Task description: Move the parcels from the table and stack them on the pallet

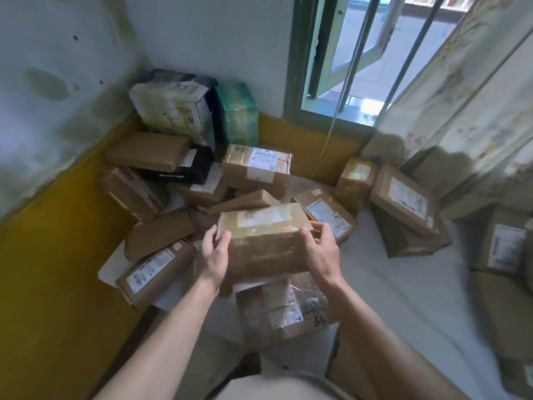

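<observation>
The box (264, 241) sits between both hands above the heap of parcels (173, 180) in the corner, its long axis running left to right across the body. The left hand (215, 252) cups its left end and the right hand (318, 249) its right end, thumbs over the top edge, fingers behind. Both hands are equally near; no pallet is clearly visible.
</observation>
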A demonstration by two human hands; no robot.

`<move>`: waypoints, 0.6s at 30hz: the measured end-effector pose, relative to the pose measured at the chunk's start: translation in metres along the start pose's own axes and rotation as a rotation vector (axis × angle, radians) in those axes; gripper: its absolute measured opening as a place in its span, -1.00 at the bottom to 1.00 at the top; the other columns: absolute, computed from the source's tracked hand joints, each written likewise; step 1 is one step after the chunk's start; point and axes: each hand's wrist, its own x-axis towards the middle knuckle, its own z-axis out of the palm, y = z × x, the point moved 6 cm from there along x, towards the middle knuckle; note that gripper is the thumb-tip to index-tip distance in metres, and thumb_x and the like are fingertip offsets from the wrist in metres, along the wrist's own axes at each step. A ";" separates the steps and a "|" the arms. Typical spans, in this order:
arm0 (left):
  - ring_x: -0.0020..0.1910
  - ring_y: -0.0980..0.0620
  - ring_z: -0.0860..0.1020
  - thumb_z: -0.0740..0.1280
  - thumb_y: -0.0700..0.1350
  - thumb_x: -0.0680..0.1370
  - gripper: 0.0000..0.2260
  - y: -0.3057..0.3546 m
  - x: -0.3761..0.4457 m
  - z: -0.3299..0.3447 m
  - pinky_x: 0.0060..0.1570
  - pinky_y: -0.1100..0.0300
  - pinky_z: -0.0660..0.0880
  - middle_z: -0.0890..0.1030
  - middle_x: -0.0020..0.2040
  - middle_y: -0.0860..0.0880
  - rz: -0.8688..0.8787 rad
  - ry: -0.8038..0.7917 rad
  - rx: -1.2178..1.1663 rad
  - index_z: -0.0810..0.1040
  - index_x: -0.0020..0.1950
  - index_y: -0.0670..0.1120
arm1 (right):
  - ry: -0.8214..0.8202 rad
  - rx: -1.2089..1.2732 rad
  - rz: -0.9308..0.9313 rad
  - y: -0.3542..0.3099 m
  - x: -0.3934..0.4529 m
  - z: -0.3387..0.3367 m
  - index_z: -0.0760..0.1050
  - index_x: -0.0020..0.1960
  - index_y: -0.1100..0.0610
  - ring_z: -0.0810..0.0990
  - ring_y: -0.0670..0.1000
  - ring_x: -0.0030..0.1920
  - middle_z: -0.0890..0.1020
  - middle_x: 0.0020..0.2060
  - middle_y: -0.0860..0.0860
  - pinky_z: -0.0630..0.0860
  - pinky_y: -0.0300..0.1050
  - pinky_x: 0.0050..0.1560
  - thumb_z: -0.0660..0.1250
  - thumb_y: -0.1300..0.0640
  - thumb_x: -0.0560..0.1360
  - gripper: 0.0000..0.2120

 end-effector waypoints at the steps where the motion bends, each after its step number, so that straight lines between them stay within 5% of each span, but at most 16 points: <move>1: 0.34 0.00 0.50 0.26 -0.13 0.68 -0.56 0.012 -0.001 0.009 0.25 0.27 0.45 0.47 0.45 -0.09 0.056 -0.023 -0.012 0.33 0.56 -0.16 | 0.059 0.035 -0.018 -0.007 0.001 -0.012 0.47 0.18 0.08 0.59 -0.05 0.05 0.60 0.02 -0.09 0.51 -0.21 0.01 0.28 -0.08 0.65 -0.76; 3: 0.20 0.16 0.55 0.29 -0.19 0.65 -0.58 0.038 -0.011 0.029 0.11 0.40 0.46 0.53 0.35 -0.02 0.153 -0.095 -0.041 0.37 0.51 -0.12 | 0.168 0.113 -0.048 -0.018 0.001 -0.038 0.45 0.14 0.13 0.56 -0.11 -0.03 0.56 -0.04 -0.11 0.45 -0.43 -0.19 0.28 -0.04 0.66 -0.76; 5: 0.19 0.16 0.57 0.33 -0.16 0.54 -0.57 0.054 -0.021 0.052 0.19 0.26 0.51 0.57 0.28 0.01 0.212 -0.188 -0.059 0.40 0.42 -0.05 | 0.277 0.164 -0.061 -0.024 -0.003 -0.069 0.45 0.14 0.16 0.57 -0.15 -0.08 0.57 -0.07 -0.09 0.46 -0.48 -0.27 0.31 0.00 0.65 -0.77; 10: 0.31 -0.02 0.55 0.29 -0.26 0.40 -0.50 0.072 -0.060 0.126 0.37 -0.09 0.49 0.55 0.28 -0.09 0.328 -0.424 -0.022 0.37 0.34 -0.06 | 0.520 0.267 -0.096 -0.002 -0.037 -0.162 0.50 0.23 0.11 0.65 -0.04 0.06 0.64 0.04 -0.03 0.62 -0.15 0.00 0.41 0.04 0.60 -0.73; 15: 0.22 0.00 0.63 0.39 -0.19 0.41 -0.46 0.073 -0.142 0.221 0.20 0.01 0.60 0.63 0.22 -0.04 0.350 -0.735 0.009 0.34 0.37 -0.05 | 0.693 0.282 -0.041 0.051 -0.093 -0.262 0.49 0.41 0.02 0.66 -0.02 0.15 0.66 0.18 -0.03 0.66 0.08 0.15 0.41 -0.01 0.59 -0.59; 18: 0.26 -0.04 0.61 0.48 -0.13 0.44 -0.42 0.063 -0.202 0.275 0.18 -0.02 0.61 0.60 0.28 -0.04 0.347 -0.852 0.021 0.35 0.41 0.01 | 0.807 0.276 -0.039 0.080 -0.136 -0.329 0.51 0.40 -0.02 0.66 -0.04 0.14 0.65 0.17 -0.04 0.66 0.01 0.13 0.39 -0.04 0.59 -0.61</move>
